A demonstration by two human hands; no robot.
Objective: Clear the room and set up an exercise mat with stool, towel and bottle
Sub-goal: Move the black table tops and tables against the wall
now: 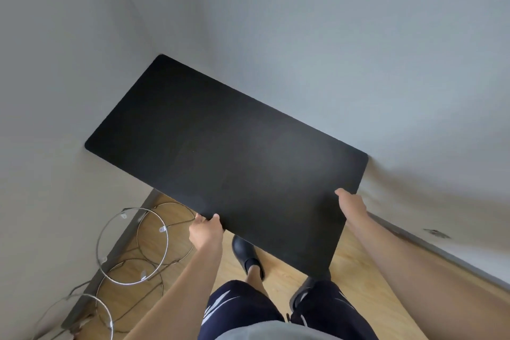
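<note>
A large flat black panel (226,152) with rounded corners, like a tabletop, fills the middle of the view. It is held up off the floor, its far corner near the corner of the room. My left hand (205,229) grips its near left edge. My right hand (352,204) grips its near right edge, thumb on top. No mat, stool, towel or bottle is in sight.
Grey walls (358,36) meet in a corner ahead. Metal wire rings (132,246) with thin cords lie on the wooden floor (358,284) at the left by the dark baseboard. My feet in dark shoes (245,254) stand beneath the panel.
</note>
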